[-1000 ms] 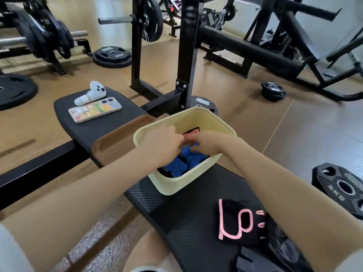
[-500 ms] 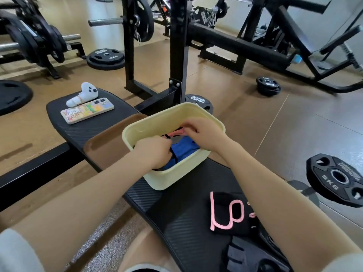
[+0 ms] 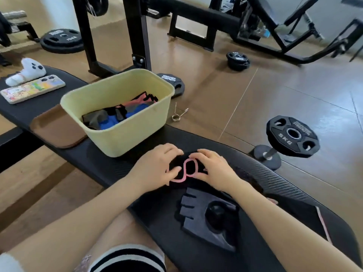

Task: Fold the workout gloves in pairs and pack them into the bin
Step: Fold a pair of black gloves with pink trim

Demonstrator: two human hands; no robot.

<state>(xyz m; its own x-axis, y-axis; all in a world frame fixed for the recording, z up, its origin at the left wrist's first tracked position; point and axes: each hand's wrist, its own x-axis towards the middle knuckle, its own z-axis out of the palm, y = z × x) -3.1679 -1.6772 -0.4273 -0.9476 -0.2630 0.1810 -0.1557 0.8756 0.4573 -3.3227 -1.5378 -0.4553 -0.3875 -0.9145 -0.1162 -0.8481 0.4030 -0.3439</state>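
A pale yellow bin (image 3: 125,138) stands on the black bench and holds folded gloves in blue, grey, pink and black (image 3: 119,114). In front of it lies a black glove with a pink looped trim (image 3: 188,169). My left hand (image 3: 157,165) and my right hand (image 3: 214,169) rest on either side of this glove, fingers curled onto its edges. Closer to me a grey and black fingerless glove (image 3: 204,214) lies flat on the bench, partly under my right forearm.
A phone (image 3: 31,89) and a white controller (image 3: 27,71) lie on the bench's far left end. A brown pad (image 3: 55,130) sits left of the bin. A 5 kg plate (image 3: 292,136), other plates, a spring clip (image 3: 178,112) and rack frames occupy the floor.
Both hands came out of the bin and moved back toward me onto the black and pink glove. The camera tilted down.
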